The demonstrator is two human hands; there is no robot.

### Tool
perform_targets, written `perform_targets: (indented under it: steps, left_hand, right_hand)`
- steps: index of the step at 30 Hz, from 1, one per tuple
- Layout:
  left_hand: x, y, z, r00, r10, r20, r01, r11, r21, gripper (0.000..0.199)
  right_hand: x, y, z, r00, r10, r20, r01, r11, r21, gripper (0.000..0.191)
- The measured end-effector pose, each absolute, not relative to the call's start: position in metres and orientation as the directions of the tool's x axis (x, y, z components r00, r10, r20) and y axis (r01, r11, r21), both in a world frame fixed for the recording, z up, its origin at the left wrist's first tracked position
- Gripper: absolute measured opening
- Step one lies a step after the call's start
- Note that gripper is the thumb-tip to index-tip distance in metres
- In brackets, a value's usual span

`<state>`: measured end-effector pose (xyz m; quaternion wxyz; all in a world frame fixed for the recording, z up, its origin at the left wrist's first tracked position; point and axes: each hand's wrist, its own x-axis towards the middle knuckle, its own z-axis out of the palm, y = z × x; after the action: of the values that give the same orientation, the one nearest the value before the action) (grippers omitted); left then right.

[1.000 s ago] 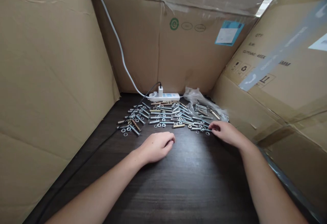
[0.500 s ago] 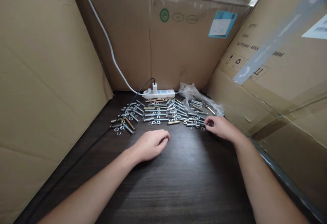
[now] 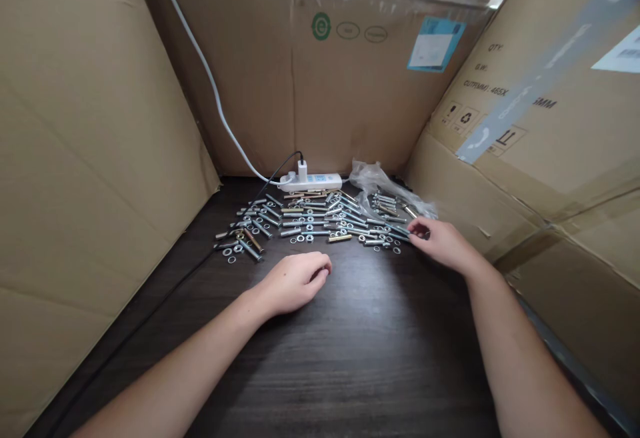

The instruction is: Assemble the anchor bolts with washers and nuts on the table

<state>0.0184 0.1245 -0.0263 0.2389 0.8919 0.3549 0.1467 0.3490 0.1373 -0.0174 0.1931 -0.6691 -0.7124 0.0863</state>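
My left hand (image 3: pixel 295 283) rests on the dark table, its fingers curled toward the thumb. What lies inside them, if anything, is hidden. Farther right, my right hand (image 3: pixel 437 241) pinches the near end of a silver bolt (image 3: pixel 398 230) at the right edge of the hardware. Rows of bolts, nuts and washers spread across the back of the table. Among them are a brass-coloured sleeve (image 3: pixel 339 239) in front, a long bolt (image 3: pixel 250 250) on the left and a loose washer (image 3: pixel 397 251) just left of my right hand.
Cardboard walls (image 3: pixel 350 105) enclose the left, back and right. A white power strip (image 3: pixel 325 181) with a plugged-in adapter lies behind the hardware, beside a crumpled clear plastic bag (image 3: pixel 367 178). A black cable (image 3: pixel 165 297) runs along the left side of the table.
My right hand has shifted slightly right, away from the small parts at the front, and is now at the bolt's end. My left hand stays where it was.
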Motion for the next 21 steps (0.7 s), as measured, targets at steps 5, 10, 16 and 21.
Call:
perform_targets:
  steps: [5,10,16,21]
  left_hand:
    - [0.019,0.124,-0.026,0.703,0.705,0.095,0.564,-0.634,0.529,0.017]
    - [0.018,0.124,-0.027,0.705,0.703,0.093,0.564,-0.635,0.528,0.017]
    - [0.017,0.124,-0.027,0.708,0.701,0.088,0.564,-0.636,0.527,0.017]
    - [0.018,0.124,-0.027,0.707,0.702,0.089,0.565,-0.636,0.525,0.018]
  right_hand:
    - [0.345,0.138,-0.021,-0.073,0.997,0.026,0.935,0.077,-0.347,0.014]
    - [0.341,0.14,-0.026,-0.105,0.995,0.002,0.925,0.098,-0.367,0.012]
    - [0.326,0.14,-0.025,-0.083,0.994,0.069,0.915,0.104,-0.391,0.007]
    - [0.318,0.139,-0.023,-0.093,0.994,0.052,0.889,0.106,-0.446,0.008]
